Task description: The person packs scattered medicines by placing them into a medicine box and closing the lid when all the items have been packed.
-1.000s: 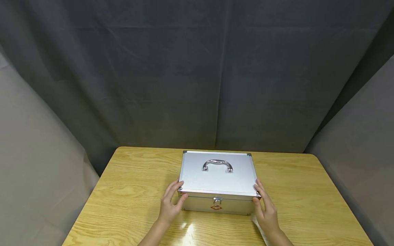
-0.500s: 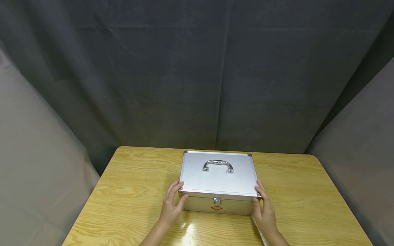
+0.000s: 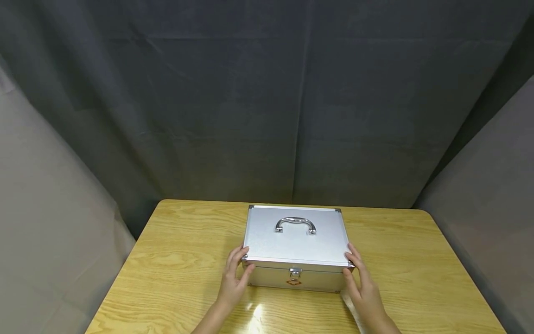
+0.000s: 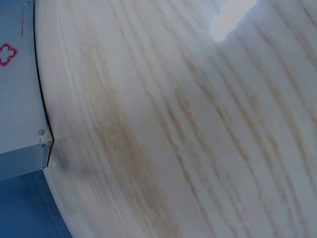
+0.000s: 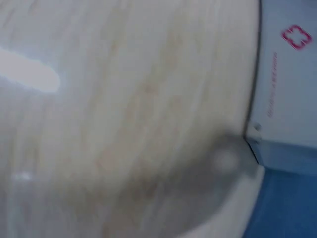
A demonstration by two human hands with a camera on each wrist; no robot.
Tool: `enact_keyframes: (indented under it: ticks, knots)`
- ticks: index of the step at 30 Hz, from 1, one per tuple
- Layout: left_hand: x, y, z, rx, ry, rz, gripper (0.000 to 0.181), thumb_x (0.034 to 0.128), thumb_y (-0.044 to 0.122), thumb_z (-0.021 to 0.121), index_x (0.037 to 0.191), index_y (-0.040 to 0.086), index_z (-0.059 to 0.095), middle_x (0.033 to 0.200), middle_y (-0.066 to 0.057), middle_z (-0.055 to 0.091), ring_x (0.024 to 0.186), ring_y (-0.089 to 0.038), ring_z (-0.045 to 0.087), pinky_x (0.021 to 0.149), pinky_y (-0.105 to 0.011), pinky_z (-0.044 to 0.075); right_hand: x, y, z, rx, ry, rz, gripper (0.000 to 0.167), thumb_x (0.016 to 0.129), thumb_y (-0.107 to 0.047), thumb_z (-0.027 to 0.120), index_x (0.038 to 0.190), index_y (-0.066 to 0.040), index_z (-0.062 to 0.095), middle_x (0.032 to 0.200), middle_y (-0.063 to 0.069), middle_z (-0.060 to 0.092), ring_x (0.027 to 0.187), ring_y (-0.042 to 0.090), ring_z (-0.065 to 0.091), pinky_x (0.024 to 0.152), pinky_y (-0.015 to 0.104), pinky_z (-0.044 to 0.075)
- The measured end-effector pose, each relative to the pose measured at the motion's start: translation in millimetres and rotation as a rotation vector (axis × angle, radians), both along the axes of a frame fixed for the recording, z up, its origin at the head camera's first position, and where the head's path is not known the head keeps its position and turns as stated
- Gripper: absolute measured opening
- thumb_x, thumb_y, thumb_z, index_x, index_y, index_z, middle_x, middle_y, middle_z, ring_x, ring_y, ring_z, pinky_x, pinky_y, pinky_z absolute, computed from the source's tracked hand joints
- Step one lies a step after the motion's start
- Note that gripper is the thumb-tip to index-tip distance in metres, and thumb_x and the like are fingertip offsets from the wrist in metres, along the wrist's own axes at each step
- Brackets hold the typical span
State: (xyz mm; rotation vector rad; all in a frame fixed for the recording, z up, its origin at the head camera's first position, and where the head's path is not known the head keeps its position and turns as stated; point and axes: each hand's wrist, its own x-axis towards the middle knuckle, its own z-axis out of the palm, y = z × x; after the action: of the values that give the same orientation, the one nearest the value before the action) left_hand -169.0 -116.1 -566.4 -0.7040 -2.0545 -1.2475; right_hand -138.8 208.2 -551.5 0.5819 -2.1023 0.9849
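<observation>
A silver metal first-aid box (image 3: 296, 246) sits closed on the table, a chrome handle (image 3: 295, 219) on its lid and a latch (image 3: 295, 273) in front. My left hand (image 3: 232, 284) holds its near left corner, thumb at the front and fingers along the side and lid edge. At the near right corner, my right hand (image 3: 365, 291) grips in the same manner. The left wrist view catches the box front (image 4: 17, 104) with a red cross emblem (image 4: 7, 53). That emblem (image 5: 297, 37) also shows in the right wrist view; neither wrist view includes fingers.
The wooden table (image 3: 179, 264) extends to both sides of the box. A pale strip (image 3: 351, 306) lies partly hidden beside my right hand. Dark curtain (image 3: 225, 116) hangs behind the table, with grey cloth walls (image 3: 46, 222) left and right.
My right hand and wrist shift very slightly. The box stays in place with its lid closed, and my left hand keeps its hold.
</observation>
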Motion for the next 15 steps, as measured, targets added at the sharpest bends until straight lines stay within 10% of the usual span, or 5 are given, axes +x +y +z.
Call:
enact_keyframes:
  ticks: [9, 15]
  knots:
    - [-3.1, -9.8, 15.6, 0.018, 0.065, -0.003, 0.049, 0.071, -0.002, 0.071, 0.116, -0.003, 0.053, 0.113, -0.017, 0.054, 0.101, -0.023, 0.055, 0.084, -0.023, 0.045, 0.5, 20, 43.8, 0.216, -0.099, 0.014, 0.041, 0.074, -0.004, 0.071, 0.113, -0.01, 0.061, 0.128, 0.01, 0.052, 0.112, 0.011, 0.052, 0.095, 0.008, 0.029]
    - [-19.4, -18.0, 44.0, 0.053, 0.123, 0.054, 0.022, 0.0754, -0.008, 0.062, 0.097, -0.006, 0.06, 0.093, -0.015, 0.06, 0.083, -0.025, 0.057, 0.073, -0.03, 0.048, -15.2, 26, 87.9, 0.244, 0.022, 0.01, 0.024, 0.073, 0.0, 0.069, 0.096, -0.004, 0.066, 0.096, 0.008, 0.067, 0.086, 0.022, 0.062, 0.089, 0.008, 0.035]
